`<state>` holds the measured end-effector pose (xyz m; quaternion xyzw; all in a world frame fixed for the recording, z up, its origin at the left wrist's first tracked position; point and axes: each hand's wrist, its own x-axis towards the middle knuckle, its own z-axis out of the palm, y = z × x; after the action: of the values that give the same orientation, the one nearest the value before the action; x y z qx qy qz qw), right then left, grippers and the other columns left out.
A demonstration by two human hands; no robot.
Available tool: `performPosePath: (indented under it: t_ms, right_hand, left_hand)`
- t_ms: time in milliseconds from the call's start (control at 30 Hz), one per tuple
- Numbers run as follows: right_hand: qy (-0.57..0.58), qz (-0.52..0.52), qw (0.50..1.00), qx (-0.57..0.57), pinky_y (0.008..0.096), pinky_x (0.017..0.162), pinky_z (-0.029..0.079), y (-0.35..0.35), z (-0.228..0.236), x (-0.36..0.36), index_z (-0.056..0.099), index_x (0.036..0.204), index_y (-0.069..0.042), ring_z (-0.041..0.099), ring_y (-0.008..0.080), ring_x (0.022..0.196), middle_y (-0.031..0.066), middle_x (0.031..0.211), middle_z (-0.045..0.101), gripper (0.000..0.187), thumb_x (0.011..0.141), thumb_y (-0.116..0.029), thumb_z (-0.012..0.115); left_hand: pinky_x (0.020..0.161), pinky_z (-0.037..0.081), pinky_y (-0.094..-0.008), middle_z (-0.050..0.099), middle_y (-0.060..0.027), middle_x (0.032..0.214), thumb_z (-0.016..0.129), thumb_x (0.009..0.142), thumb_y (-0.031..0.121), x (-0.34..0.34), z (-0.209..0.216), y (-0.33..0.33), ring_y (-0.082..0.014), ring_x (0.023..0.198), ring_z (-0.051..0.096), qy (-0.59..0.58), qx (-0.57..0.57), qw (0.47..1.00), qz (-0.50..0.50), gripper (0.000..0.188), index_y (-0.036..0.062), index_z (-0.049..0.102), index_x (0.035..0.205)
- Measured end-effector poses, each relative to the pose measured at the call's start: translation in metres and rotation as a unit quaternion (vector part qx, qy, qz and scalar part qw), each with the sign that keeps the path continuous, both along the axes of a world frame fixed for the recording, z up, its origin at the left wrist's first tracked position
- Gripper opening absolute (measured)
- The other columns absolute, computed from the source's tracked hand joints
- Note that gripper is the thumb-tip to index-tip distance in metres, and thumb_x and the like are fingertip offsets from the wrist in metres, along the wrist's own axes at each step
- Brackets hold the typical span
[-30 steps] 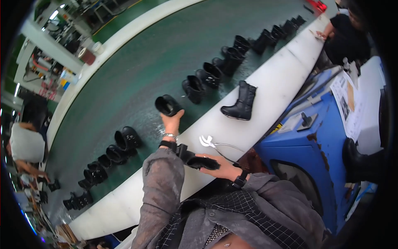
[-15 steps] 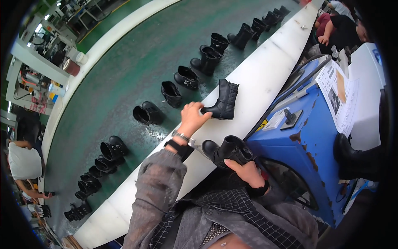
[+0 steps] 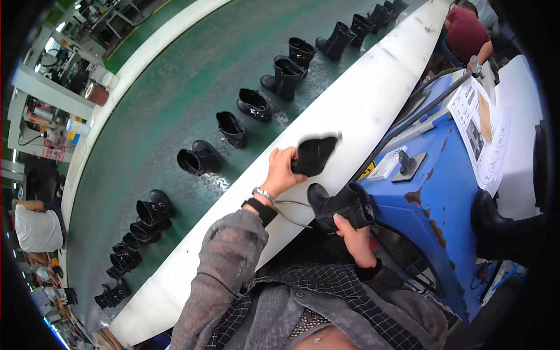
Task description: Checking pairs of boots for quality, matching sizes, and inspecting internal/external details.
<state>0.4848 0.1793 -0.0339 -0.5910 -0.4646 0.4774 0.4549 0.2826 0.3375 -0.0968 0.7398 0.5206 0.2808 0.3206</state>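
Left hand (image 3: 282,170) grips blurred boot (image 3: 318,156) over white surface (image 3: 350,111), right hand (image 3: 354,238) clasps second boot (image 3: 337,205) beyond its edge; likely light, pliable shafts, best held there.

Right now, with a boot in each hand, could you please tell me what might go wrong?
The blurred black boot in the left hand is gripped at one side, so it could slip onto the white ledge. The black round-toed boot in the right hand appears close to the rust-chipped blue metal machine and might scuff. The thin grey cable below the left hand could snag.
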Motion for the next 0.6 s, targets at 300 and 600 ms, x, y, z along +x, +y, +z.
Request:
performPosePath:
  t_ms: [300, 600]
  right_hand:
    - [0.092, -0.137, 0.980, -0.114, 0.0283, 0.068, 0.053, 0.008, -0.022, -0.015, 0.057, 0.114, -0.003, 0.060, 0.0154, 0.092, 0.0052, 0.101, 0.061, 0.028, 0.088, -0.013, 0.061]
    - [-0.157, -0.042, 0.978, 0.130, 0.0349, 0.080, 0.048, 0.088, -0.028, -0.040, 0.058, 0.112, 0.004, 0.062, 0.0246, 0.090, 0.0137, 0.101, 0.065, 0.034, 0.085, -0.015, 0.066]
  left_hand:
    - [0.101, 0.033, -0.0497, 0.059, -0.0071, 0.112, 0.064, 0.054, -0.001, -0.009, 0.005, -0.037, -0.0285, 0.105, 0.053, 0.021, 0.242, 0.970, 0.006, 0.039, 0.0081, 0.056, 0.091]
    - [0.088, 0.045, -0.0394, 0.057, -0.0062, 0.103, 0.065, 0.063, 0.004, -0.080, 0.059, -0.113, -0.0215, 0.088, 0.055, 0.082, 0.428, 0.897, -0.079, 0.024, 0.0109, 0.059, 0.086]
